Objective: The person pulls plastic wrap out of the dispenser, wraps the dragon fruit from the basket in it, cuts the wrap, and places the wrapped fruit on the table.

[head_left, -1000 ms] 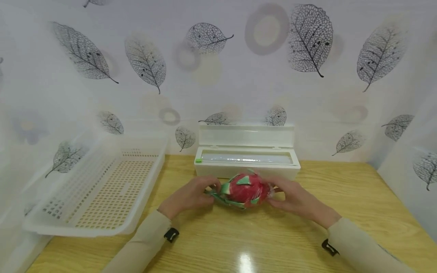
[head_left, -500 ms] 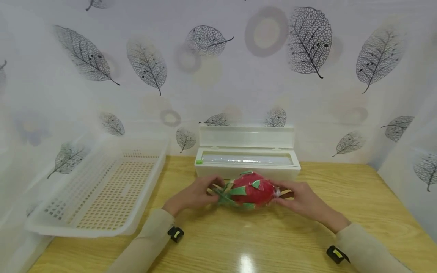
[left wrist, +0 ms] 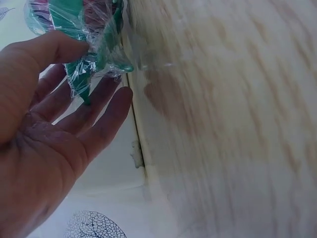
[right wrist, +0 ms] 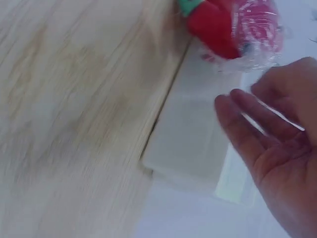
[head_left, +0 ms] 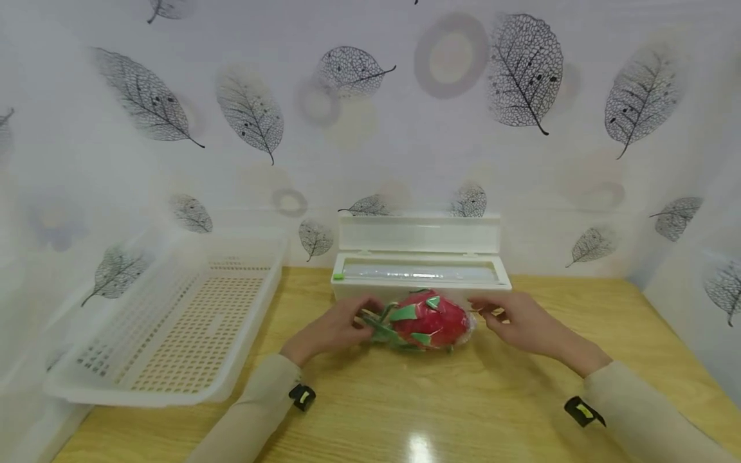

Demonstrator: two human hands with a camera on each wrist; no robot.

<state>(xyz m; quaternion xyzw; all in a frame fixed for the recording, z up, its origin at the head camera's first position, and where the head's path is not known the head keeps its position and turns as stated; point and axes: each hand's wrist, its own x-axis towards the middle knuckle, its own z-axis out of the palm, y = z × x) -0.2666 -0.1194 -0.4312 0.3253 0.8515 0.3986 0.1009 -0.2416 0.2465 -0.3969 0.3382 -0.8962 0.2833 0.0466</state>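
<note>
A red dragon fruit (head_left: 434,319) with green scales, wrapped in clear plastic film, lies just in front of a long white cling film box (head_left: 486,295). My left hand (head_left: 338,328) pinches its leafy green end. In the left wrist view, the thumb (left wrist: 67,47) presses the film-covered scales (left wrist: 91,69) and the fingers sit behind them. My right hand (head_left: 523,325) is just off the fruit's rounded right end, fingers loosely bent and holding nothing. In the right wrist view, a gap shows between its fingertips (right wrist: 223,101) and the crumpled film (right wrist: 255,57).
The box's lid (head_left: 417,234) stands raised, and a film roll (head_left: 419,272) lies inside. A white perforated plastic basket (head_left: 222,376) sits at the left of the wooden table (head_left: 370,399). Behind hangs a leaf-patterned curtain (head_left: 393,148).
The fruit has shifted slightly right and turned. My right hand has let go of its right end and drawn back to the right. My left hand still pinches the leafy end.
</note>
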